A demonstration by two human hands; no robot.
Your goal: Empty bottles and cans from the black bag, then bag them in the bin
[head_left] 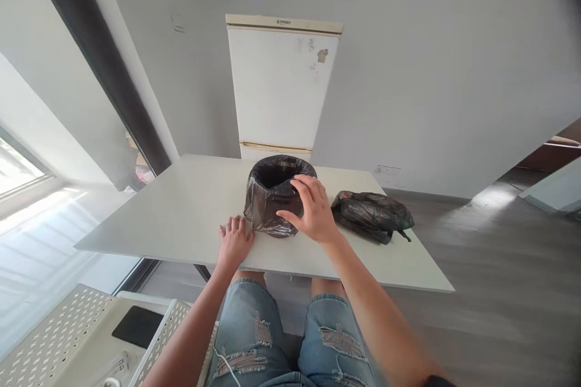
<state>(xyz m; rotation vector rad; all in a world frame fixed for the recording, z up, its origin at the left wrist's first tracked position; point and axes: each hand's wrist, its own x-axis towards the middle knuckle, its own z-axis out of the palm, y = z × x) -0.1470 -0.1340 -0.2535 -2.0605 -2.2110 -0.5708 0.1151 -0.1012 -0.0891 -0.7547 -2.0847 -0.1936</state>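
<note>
On the white table stands a bin lined with a black plastic bag point(272, 208), its mouth open upward and the bag folded down over the outside. My left hand point(236, 239) lies on the tabletop just left of the bin's base, fingers stretched out and holding nothing. In front of the bin's right side, my right hand point(313, 208) is raised with thumb and fingers apart, nothing between them. Whether its fingertips touch the bag I cannot tell. Right of that hand lies a full, bunched black plastic bag point(372, 214).
The white table point(181, 205) reaches close to my legs. Behind it stands a white fridge point(281, 84) against a grey wall. At lower left is a pale tray-like rack point(102, 338) holding a dark flat object point(137, 325). A window point(18, 163) is at far left.
</note>
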